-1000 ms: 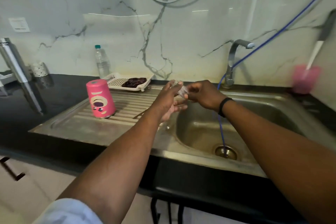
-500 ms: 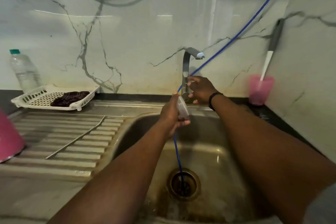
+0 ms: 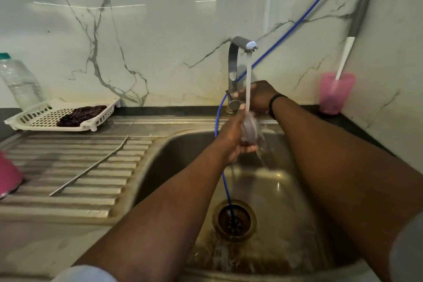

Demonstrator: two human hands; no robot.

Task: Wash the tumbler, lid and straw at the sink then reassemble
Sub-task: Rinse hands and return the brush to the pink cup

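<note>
As water runs, straw (image 3: 90, 166) on drainboard (image 3: 68, 199)

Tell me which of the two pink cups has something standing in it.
The translucent pink cup in the right corner: a white-handled brush stands in it. The pink tumbler at the left edge sits on the drainboard.

Arms: both bare from the sleeve ends to the hands; long forearms reaching in from the bottom edge
Left sleeve (image 3: 84, 273): short, pale white-blue cloth; only its rounded end shows
Right sleeve (image 3: 406, 252): short, grey cloth; at the frame's right edge
Right wrist: thin black band (image 3: 273, 101), snug around it
</note>
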